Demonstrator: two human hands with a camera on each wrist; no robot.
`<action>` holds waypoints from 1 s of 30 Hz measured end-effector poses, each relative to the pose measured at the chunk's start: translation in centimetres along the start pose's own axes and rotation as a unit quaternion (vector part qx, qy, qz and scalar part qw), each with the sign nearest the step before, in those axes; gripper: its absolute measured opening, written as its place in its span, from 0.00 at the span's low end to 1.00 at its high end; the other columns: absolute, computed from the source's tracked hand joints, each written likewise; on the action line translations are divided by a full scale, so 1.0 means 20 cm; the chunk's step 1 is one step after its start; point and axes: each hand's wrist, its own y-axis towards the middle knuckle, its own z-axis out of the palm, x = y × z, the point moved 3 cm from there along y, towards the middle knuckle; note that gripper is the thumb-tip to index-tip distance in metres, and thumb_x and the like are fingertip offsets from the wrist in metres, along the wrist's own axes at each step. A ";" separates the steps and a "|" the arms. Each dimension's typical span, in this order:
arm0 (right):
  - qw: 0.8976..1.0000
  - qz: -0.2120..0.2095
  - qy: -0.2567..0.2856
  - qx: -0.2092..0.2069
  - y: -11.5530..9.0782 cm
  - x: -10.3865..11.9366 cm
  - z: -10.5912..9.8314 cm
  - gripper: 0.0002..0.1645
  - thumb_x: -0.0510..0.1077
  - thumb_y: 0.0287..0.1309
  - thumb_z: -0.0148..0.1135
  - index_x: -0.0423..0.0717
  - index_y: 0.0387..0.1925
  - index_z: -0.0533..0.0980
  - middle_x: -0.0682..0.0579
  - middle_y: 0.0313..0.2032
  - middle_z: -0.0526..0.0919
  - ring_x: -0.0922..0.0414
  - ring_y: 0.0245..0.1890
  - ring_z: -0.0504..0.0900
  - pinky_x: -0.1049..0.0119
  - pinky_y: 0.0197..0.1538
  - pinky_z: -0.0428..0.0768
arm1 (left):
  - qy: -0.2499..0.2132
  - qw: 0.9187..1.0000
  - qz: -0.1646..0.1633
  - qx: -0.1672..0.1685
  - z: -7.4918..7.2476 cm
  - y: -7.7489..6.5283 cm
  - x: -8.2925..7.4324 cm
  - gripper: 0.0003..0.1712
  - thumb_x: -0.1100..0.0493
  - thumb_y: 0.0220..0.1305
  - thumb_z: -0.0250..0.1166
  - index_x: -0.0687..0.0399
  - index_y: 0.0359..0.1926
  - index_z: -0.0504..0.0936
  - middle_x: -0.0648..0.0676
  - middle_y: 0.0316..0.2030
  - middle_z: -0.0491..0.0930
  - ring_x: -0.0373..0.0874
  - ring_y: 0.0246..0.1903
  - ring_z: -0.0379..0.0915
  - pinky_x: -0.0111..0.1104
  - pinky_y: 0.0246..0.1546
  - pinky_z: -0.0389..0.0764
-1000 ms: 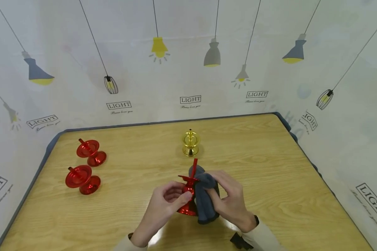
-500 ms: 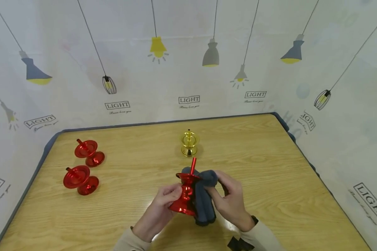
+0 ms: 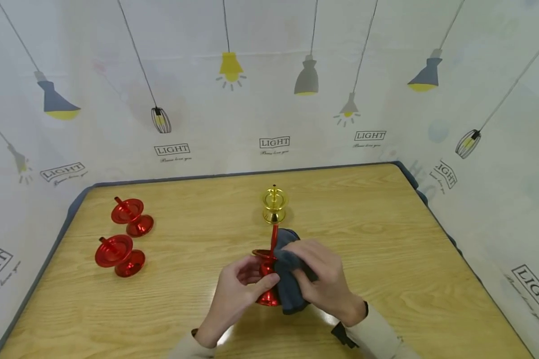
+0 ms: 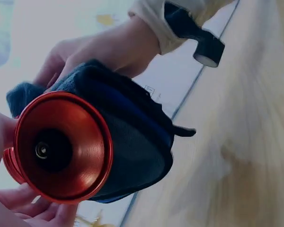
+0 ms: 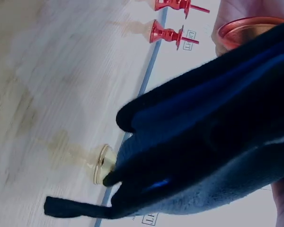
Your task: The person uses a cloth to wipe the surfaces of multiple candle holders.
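Observation:
My left hand [image 3: 239,289] grips a shiny red candle holder [image 3: 268,298] by its stem, thumb across the front, its spike pointing up. The left wrist view looks into the hollow underside of the red candle holder [image 4: 87,142]. My right hand [image 3: 325,276] pinches a folded dark blue-grey cloth [image 3: 291,294] against the holder's right side, at the dish and stem. In the right wrist view the cloth [image 4: 137,146] hides most of that hand. Behind the hands stands a gold candle holder [image 3: 274,207] on the table.
Two more red candle holders, a far one [image 3: 128,212] and a near one [image 3: 117,252], stand at the left of the wooden table [image 3: 184,219]. A white curtain printed with lamps [image 3: 224,114] encloses the table's back and sides.
My left thumb moved up onto the holder and then back across its stem, the holder turning slightly. The right hand has shifted left with the cloth, closer over the holder's dish.

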 end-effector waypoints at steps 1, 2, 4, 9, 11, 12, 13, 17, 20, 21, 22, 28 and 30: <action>1.000 -0.001 0.005 0.000 0.00 0.00 0.00 0.13 0.41 0.70 0.61 0.34 0.47 0.82 0.41 0.40 0.87 0.49 0.41 0.86 0.66 0.56 0.81 | -0.001 1.000 0.002 -0.005 0.00 0.00 0.00 0.19 0.58 0.58 0.77 0.62 0.48 0.85 0.59 0.39 0.86 0.43 0.37 0.84 0.29 0.42 0.85; 1.000 0.001 0.010 -0.001 0.00 0.01 0.00 0.13 0.41 0.70 0.62 0.34 0.47 0.82 0.41 0.40 0.87 0.49 0.41 0.86 0.66 0.56 0.81 | -0.006 1.000 0.000 -0.005 0.00 0.00 0.00 0.18 0.58 0.58 0.77 0.62 0.47 0.86 0.59 0.38 0.86 0.43 0.36 0.84 0.29 0.42 0.85; 1.000 0.012 0.024 -0.005 0.00 0.01 0.00 0.13 0.41 0.70 0.62 0.35 0.47 0.82 0.41 0.40 0.87 0.50 0.41 0.86 0.67 0.56 0.81 | -0.025 1.000 -0.008 0.004 -0.01 0.00 0.00 0.18 0.58 0.59 0.76 0.63 0.47 0.85 0.58 0.38 0.86 0.42 0.36 0.84 0.29 0.41 0.84; 0.994 0.078 0.070 -0.014 -0.03 -0.01 -0.01 0.13 0.33 0.64 0.65 0.37 0.50 0.81 0.41 0.41 0.87 0.52 0.43 0.87 0.69 0.55 0.81 | -0.163 0.981 -0.046 0.094 0.00 0.00 0.02 0.17 0.56 0.68 0.67 0.65 0.50 0.82 0.50 0.39 0.86 0.38 0.39 0.83 0.30 0.43 0.84; 0.989 0.115 0.091 -0.011 -0.04 -0.02 0.00 0.16 0.28 0.60 0.66 0.38 0.50 0.81 0.41 0.42 0.87 0.54 0.45 0.87 0.69 0.54 0.82 | -0.235 0.960 -0.066 0.136 0.01 0.01 0.03 0.12 0.57 0.73 0.60 0.59 0.50 0.83 0.46 0.39 0.87 0.36 0.40 0.83 0.30 0.45 0.83; 0.986 0.132 0.099 -0.008 -0.04 -0.03 0.00 0.18 0.26 0.58 0.66 0.39 0.50 0.81 0.42 0.42 0.87 0.55 0.45 0.87 0.69 0.54 0.82 | -0.262 0.950 -0.071 0.153 0.01 0.01 0.04 0.11 0.57 0.75 0.57 0.55 0.48 0.83 0.45 0.39 0.87 0.35 0.40 0.83 0.30 0.45 0.83; 0.984 0.145 0.104 -0.005 -0.04 -0.05 0.01 0.20 0.24 0.56 0.67 0.39 0.50 0.82 0.42 0.42 0.87 0.56 0.45 0.87 0.68 0.53 0.82 | -0.281 0.943 -0.075 0.163 0.01 0.01 0.04 0.11 0.57 0.76 0.54 0.50 0.47 0.83 0.44 0.39 0.87 0.34 0.40 0.83 0.29 0.46 0.83; 0.983 0.163 0.086 0.014 -0.04 -0.09 0.04 0.21 0.24 0.53 0.68 0.40 0.49 0.82 0.43 0.42 0.88 0.56 0.46 0.87 0.70 0.53 0.82 | -0.258 0.953 -0.076 0.138 0.00 0.02 0.05 0.13 0.57 0.77 0.53 0.57 0.50 0.82 0.45 0.39 0.86 0.35 0.41 0.83 0.29 0.47 0.82; 0.989 0.140 0.047 0.028 -0.02 -0.09 0.05 0.22 0.24 0.51 0.70 0.39 0.48 0.83 0.43 0.42 0.88 0.53 0.44 0.87 0.71 0.53 0.81 | -0.149 0.985 -0.064 0.066 -0.03 0.02 0.05 0.18 0.55 0.73 0.62 0.66 0.53 0.81 0.49 0.40 0.85 0.38 0.41 0.81 0.29 0.46 0.81; 0.990 0.130 0.036 0.034 -0.02 -0.09 0.05 0.22 0.25 0.50 0.70 0.39 0.48 0.82 0.43 0.42 0.88 0.52 0.43 0.87 0.71 0.54 0.81 | -0.109 0.991 -0.061 0.044 -0.03 0.03 0.05 0.20 0.54 0.70 0.65 0.67 0.53 0.80 0.51 0.40 0.85 0.39 0.41 0.81 0.29 0.45 0.81; 0.992 0.121 0.027 0.038 -0.01 -0.09 0.05 0.22 0.25 0.50 0.71 0.39 0.48 0.82 0.43 0.41 0.88 0.51 0.43 0.87 0.71 0.53 0.81 | -0.071 0.995 -0.059 0.022 -0.04 0.03 0.04 0.21 0.53 0.68 0.67 0.67 0.52 0.81 0.53 0.40 0.85 0.40 0.40 0.81 0.29 0.44 0.81; 0.993 0.100 0.027 0.050 0.00 -0.08 0.06 0.21 0.26 0.50 0.71 0.38 0.49 0.82 0.44 0.41 0.88 0.51 0.41 0.87 0.71 0.52 0.82 | -0.044 0.996 -0.073 -0.016 -0.04 0.04 0.06 0.19 0.53 0.63 0.72 0.65 0.47 0.85 0.53 0.36 0.87 0.42 0.37 0.82 0.31 0.39 0.83; 0.993 0.105 0.036 0.044 0.00 -0.07 0.05 0.22 0.26 0.50 0.71 0.38 0.49 0.82 0.43 0.41 0.88 0.51 0.42 0.87 0.71 0.52 0.82 | -0.080 0.994 -0.080 -0.001 -0.04 0.04 0.07 0.20 0.55 0.64 0.70 0.68 0.49 0.83 0.51 0.36 0.87 0.40 0.37 0.83 0.31 0.40 0.83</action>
